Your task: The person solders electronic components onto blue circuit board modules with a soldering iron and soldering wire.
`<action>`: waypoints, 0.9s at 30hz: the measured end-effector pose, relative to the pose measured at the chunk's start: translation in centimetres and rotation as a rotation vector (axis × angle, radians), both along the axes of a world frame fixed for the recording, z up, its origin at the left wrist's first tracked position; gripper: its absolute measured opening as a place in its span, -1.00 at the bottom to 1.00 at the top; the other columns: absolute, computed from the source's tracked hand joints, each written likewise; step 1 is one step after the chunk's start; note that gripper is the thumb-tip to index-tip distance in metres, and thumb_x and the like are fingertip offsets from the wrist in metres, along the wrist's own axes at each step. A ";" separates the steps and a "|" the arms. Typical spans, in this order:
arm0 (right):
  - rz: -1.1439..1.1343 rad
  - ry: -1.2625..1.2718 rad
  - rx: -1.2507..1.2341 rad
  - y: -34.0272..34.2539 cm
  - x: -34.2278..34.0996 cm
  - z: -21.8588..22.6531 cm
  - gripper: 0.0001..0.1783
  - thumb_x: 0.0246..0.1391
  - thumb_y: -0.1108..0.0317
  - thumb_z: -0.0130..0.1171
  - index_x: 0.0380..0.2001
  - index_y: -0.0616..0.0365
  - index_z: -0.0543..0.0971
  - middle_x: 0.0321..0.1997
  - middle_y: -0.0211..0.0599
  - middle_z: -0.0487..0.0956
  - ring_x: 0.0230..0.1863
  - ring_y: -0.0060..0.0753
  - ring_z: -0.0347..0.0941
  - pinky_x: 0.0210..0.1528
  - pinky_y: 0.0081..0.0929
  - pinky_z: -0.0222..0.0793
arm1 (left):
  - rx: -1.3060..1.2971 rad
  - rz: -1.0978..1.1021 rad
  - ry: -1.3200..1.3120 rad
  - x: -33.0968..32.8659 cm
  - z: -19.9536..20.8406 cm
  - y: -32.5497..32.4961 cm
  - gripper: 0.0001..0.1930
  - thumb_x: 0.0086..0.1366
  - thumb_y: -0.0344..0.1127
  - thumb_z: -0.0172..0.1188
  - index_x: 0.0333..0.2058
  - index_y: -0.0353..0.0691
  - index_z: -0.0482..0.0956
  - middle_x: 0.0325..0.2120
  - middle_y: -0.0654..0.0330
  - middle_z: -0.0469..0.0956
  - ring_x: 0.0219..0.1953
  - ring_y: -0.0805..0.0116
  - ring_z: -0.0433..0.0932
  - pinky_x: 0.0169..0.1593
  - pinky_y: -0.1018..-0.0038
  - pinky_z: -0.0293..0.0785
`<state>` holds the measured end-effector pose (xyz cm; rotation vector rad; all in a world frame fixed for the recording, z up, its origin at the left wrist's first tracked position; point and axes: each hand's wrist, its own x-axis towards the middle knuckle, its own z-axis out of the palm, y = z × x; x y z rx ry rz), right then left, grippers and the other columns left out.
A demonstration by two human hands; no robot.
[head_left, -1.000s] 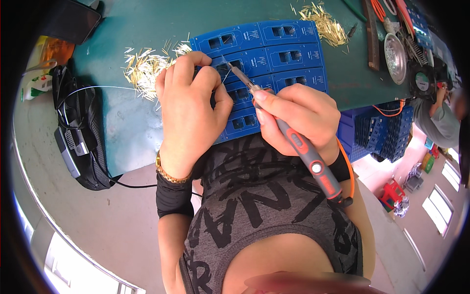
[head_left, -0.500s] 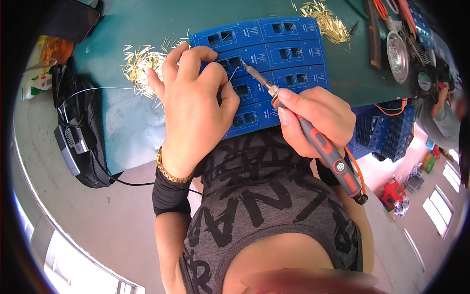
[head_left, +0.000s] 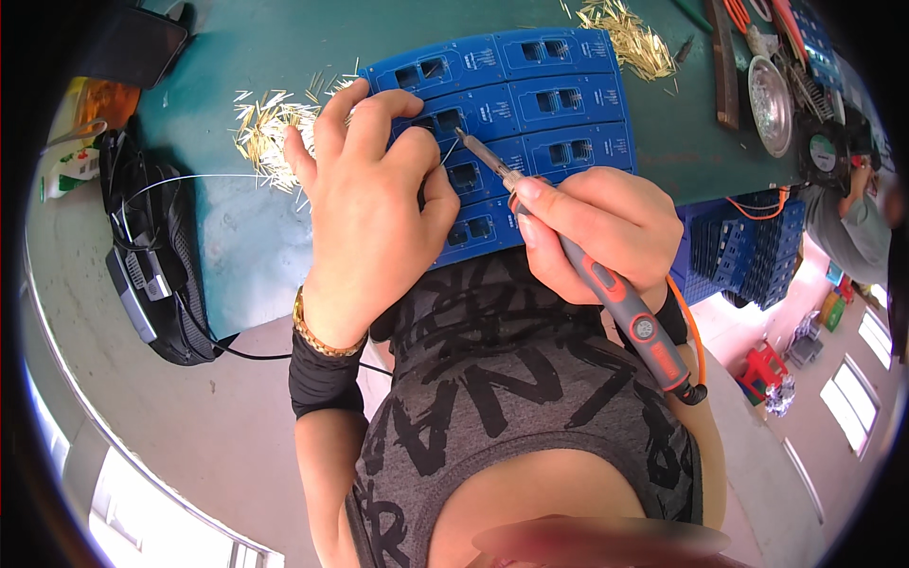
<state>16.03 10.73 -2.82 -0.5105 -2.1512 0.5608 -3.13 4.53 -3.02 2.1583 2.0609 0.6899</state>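
Note:
My left hand (head_left: 379,204) rests over the left side of a blue circuit board panel (head_left: 521,123), fingers bent and closed. Thin solder wire (head_left: 213,176) runs in from the left behind this hand. Its end shows beyond the thumb side, beside the iron tip; the exact grip is hidden under the fingers. My right hand (head_left: 606,227) grips a grey and red soldering iron (head_left: 615,286) like a pen. The iron's tip is at the panel, close to a rectangular cut-out in the second row. Whether it touches the wire cannot be made out.
Gold-coloured pins lie in a heap (head_left: 275,133) left of the panel and another heap (head_left: 634,43) behind it. A black bag (head_left: 156,246) stands on the left. A metal dish (head_left: 769,106) sits at right; stacked blue boards (head_left: 748,251) are lower right.
The soldering iron and my right hand have moved slightly left, bringing the tip nearer the wire end. My left hand has barely shifted.

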 end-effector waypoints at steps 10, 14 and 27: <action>0.014 -0.003 -0.003 -0.5 -0.6 -0.3 -0.67 -0.32 0.57 0.38 -0.32 0.21 0.67 -0.65 -0.45 0.41 -0.73 -0.49 0.31 -0.71 -0.57 0.16 | -0.040 0.070 0.020 -0.9 0.3 -0.6 -0.93 -0.01 -0.46 0.22 -0.50 -0.19 0.51 -0.03 0.17 0.47 0.15 -0.07 0.33 0.15 -0.33 0.06; 0.014 0.008 -0.008 -0.5 -1.1 -0.5 -0.68 -0.32 0.55 0.39 -0.33 0.19 0.67 -0.66 -0.46 0.38 -0.75 -0.50 0.27 -0.72 -0.58 0.12 | -0.052 0.062 0.015 -1.0 0.3 -0.5 -0.93 -0.01 -0.45 0.22 -0.50 -0.21 0.51 -0.02 0.17 0.47 0.15 -0.05 0.33 0.15 -0.29 0.08; -0.005 -0.035 -0.021 0.5 0.3 0.9 -0.69 -0.21 0.60 0.35 -0.27 0.30 0.65 -0.58 -0.34 0.51 -0.67 -0.43 0.41 -0.64 -0.56 0.30 | 0.093 0.003 -0.180 -2.7 -0.1 -0.4 -0.86 0.01 -0.53 0.24 -0.44 -0.18 0.49 -0.19 0.16 0.51 -0.12 0.07 0.48 0.02 0.04 0.28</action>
